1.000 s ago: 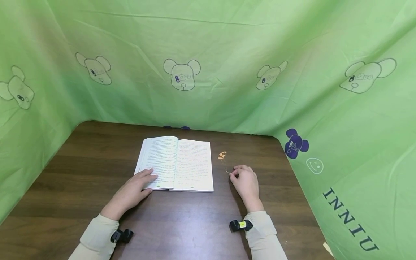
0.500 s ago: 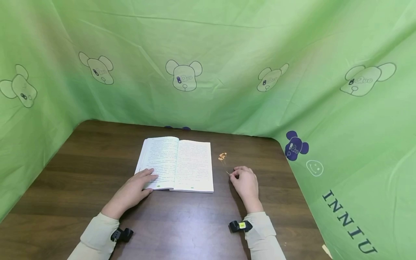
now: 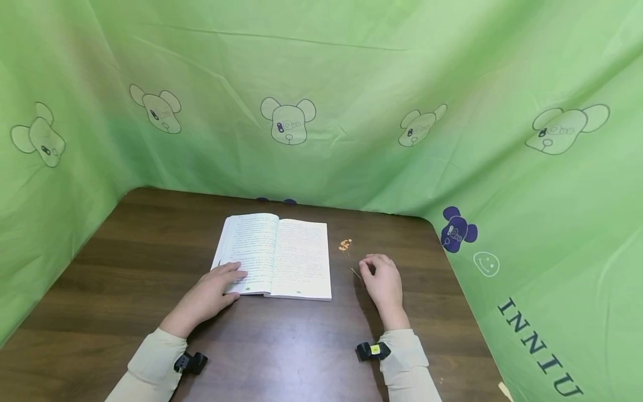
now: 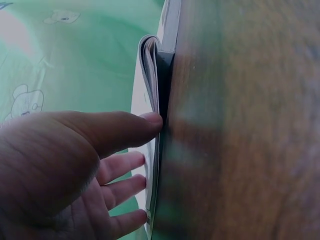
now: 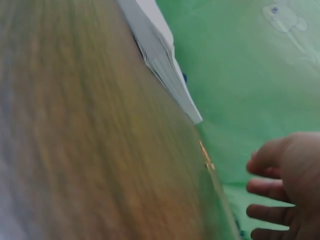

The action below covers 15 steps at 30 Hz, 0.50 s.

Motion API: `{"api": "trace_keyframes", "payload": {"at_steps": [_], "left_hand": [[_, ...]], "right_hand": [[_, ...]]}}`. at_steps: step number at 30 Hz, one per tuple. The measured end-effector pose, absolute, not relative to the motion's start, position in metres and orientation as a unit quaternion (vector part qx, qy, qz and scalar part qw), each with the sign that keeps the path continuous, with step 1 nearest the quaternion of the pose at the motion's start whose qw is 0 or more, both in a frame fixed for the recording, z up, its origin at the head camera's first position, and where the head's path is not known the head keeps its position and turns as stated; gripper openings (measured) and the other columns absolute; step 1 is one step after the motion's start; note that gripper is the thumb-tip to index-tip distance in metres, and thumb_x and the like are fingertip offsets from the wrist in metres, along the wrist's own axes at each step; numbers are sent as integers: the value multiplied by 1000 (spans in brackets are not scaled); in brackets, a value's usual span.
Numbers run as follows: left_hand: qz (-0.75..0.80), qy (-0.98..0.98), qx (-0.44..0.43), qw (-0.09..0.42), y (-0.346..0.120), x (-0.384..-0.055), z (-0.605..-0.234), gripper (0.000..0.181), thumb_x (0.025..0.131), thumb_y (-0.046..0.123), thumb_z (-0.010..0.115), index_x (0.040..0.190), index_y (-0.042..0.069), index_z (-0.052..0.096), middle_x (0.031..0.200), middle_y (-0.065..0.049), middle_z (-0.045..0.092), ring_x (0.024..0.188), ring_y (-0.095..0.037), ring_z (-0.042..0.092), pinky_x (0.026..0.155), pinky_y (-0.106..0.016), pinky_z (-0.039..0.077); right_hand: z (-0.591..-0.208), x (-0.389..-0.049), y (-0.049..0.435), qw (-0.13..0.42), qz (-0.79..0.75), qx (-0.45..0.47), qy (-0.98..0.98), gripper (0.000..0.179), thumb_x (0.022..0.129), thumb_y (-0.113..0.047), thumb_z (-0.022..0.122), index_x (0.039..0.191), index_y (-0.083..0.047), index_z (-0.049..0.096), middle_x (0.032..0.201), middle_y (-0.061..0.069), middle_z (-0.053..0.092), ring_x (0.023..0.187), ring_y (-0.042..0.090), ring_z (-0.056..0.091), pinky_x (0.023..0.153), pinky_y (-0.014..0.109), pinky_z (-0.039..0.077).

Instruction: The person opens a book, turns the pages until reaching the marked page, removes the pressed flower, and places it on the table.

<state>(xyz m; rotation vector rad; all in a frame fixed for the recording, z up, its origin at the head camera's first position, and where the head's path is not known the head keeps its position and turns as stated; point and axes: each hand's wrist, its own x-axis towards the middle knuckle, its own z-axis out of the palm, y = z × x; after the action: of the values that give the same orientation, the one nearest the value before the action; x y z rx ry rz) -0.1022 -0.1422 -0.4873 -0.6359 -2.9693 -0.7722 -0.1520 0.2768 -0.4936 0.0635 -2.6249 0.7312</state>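
Note:
An open book lies on the brown table. My left hand rests on the lower left corner of its left page, fingers stretched out. In the left wrist view the thumb is at the book's bottom edge. To the right of the book lies a dried flower sprig with small orange blossoms and a thin stem pointing toward me. My right hand is just right of the stem's lower end. In the right wrist view its loosely bent fingers hold nothing and are apart from the sprig.
A green cloth printed with bear heads hangs around the back and sides of the table. Black wrist cameras sit on both sleeves. A small pale scrap shows at the table's right edge.
My right hand has let go of the sprig's stem and drawn slightly right of it. The left hand keeps its place on the book. The head view has tilted a little.

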Motion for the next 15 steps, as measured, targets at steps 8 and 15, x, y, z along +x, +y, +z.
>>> {"api": "trace_keyframes", "payload": {"at_steps": [8,15], "left_hand": [[-248,-951,-184,12,-139,-105,-489,50,89,15,79,135,2,63,148,-20,54,139,-41,48,112,-58,39],[-253,-952,-174,15,-136,-106,-486,53,86,16,82,134,2,63,147,-21,54,139,-41,48,111,-60,39]], "right_hand": [[-478,-151,263,186,283,75,-938,14,96,-23,71,99,-11,77,122,7,71,120,30,62,101,50,48],[-462,-144,244,153,250,144,-945,11,95,-24,72,101,-15,77,124,5,71,120,26,63,103,49,48]]}}
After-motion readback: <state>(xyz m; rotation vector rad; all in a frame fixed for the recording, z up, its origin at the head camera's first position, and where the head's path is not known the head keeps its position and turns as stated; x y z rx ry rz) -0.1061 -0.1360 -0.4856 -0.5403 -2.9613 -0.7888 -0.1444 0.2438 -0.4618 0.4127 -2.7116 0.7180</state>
